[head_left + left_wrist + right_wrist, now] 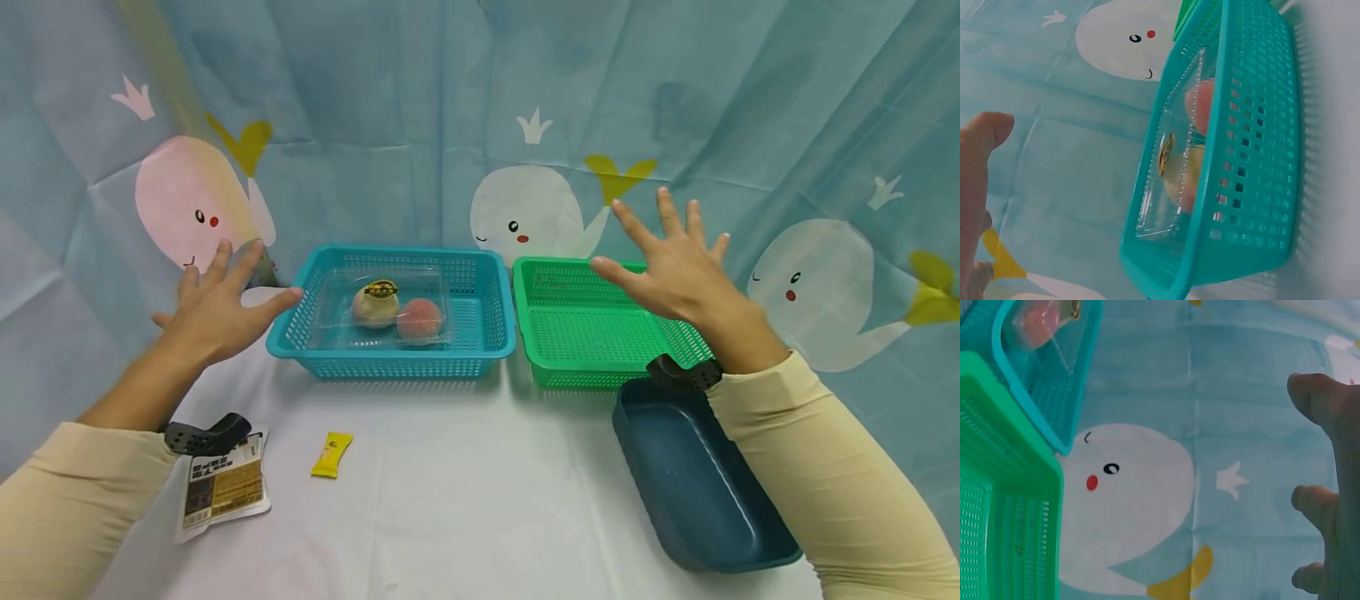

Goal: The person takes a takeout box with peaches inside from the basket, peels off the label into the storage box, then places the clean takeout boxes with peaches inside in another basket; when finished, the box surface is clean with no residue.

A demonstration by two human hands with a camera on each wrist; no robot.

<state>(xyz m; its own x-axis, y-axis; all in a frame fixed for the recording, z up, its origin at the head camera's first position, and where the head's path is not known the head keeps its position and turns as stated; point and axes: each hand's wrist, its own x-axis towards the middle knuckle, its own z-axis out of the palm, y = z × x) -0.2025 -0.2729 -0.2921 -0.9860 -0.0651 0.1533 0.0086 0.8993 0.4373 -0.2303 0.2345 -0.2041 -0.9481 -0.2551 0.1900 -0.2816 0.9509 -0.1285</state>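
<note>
My left hand is raised with its fingers spread, just left of the blue basket, and holds nothing. Inside that basket lies a clear plastic box with two peaches in it, one pale and one pink, under a dark and gold sticker. Above the right part of the green basket hovers my right hand, fingers spread, also holding nothing. The right wrist view shows the green basket's inside with nothing lying in it.
A dark blue tub stands at the right, partly under my right forearm. On the white cloth lie a small yellow packet and, by my left wrist, a brown and white pouch. A whale-print curtain hangs behind.
</note>
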